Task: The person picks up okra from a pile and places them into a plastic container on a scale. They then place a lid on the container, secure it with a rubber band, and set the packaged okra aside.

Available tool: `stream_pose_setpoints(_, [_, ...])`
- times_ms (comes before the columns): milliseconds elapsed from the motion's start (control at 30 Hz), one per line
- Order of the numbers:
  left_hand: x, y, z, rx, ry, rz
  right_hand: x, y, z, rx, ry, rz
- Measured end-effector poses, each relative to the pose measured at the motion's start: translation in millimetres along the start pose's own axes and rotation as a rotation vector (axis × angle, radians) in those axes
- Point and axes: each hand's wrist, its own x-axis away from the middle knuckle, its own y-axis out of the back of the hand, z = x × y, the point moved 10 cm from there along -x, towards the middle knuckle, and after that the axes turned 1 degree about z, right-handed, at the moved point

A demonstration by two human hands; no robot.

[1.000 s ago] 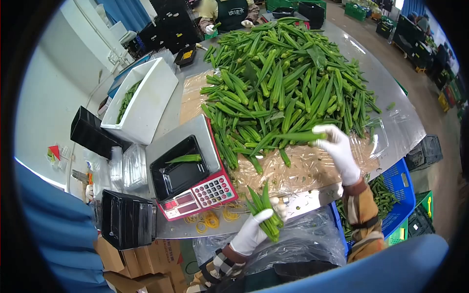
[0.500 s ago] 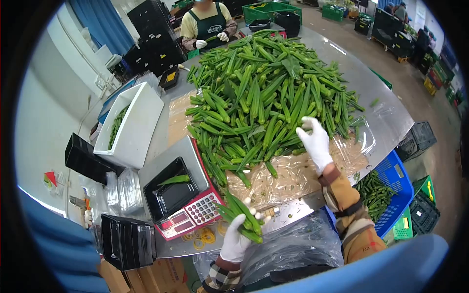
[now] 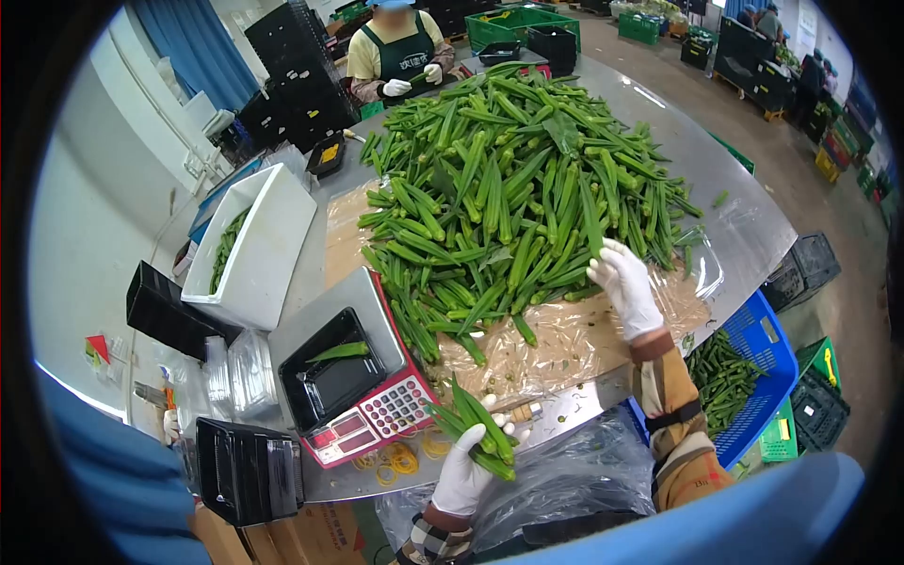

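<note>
My left hand [image 3: 463, 476], in a white glove, is closed around several green okra pods [image 3: 478, 426] in front of the scale. My right hand [image 3: 629, 287], also gloved, is at the near right edge of a large okra heap [image 3: 499, 188]. Its fingers are pinched at the lower end of one okra pod [image 3: 591, 221], which points up over the heap. Left of my hands, a red and silver weighing scale [image 3: 395, 403] carries a black tray [image 3: 299, 395] with a single pod [image 3: 339, 352] in it.
A white foam box [image 3: 282, 245] holding okra stands at left, above stacked black trays [image 3: 226, 471]. Rubber bands [image 3: 402, 459] lie by the scale. A blue crate [image 3: 767, 377] of okra is at lower right. Across the metal table [image 3: 744, 212] a co-worker [image 3: 400, 56] handles okra.
My right hand has shifted slightly right and toward me, with a pod now raised at its fingertips. My left hand, still holding its pods, has moved slightly right.
</note>
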Motion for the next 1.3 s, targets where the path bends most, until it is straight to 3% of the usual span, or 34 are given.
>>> stream_pose_setpoints(200, [-2.8,-5.4,3.7,0.015,0.02,0.014,74.5,2.4,-19.7,-0.306,-0.197,0.127])
stream_pose_setpoints(267, [-4.3,-3.6,4.3,0.062,0.023,0.097,94.2,-2.7,-25.8,-0.273,-0.246,0.135])
stream_pose_setpoints(333, [-0.8,-18.1,0.9,0.026,-0.002,0.042,109.8,-15.9,-34.5,-0.236,-0.281,0.194])
stream_pose_setpoints(433, [-8.4,-33.4,-1.3,0.049,-0.039,0.067,149.7,-41.7,-50.6,0.227,-0.354,0.267])
stream_pose_setpoints(533, [-15.0,-37.3,-3.4,0.046,-0.058,0.093,171.7,-71.1,-68.5,0.397,-0.393,0.428])
stream_pose_setpoints(867, [-12.3,-44.0,-9.6,-0.04,-0.085,0.112,183.0,-81.8,-85.4,0.391,-0.43,0.442])
stream_pose_setpoints(1067, [-15.3,-45.9,-10.6,-0.015,-0.086,0.145,186.9,-85.8,-84.4,0.358,-0.36,0.452])
stream_pose_setpoints(1200, [-9.7,-39.1,-13.8,0.031,-0.088,0.022,192.9,-97.7,-81.4,0.604,-0.306,0.617])
stream_pose_setpoints(1300, [-3.3,-21.0,-11.2,0.092,-0.084,-0.054,147.8,-93.5,-35.8,0.786,-0.076,0.5])
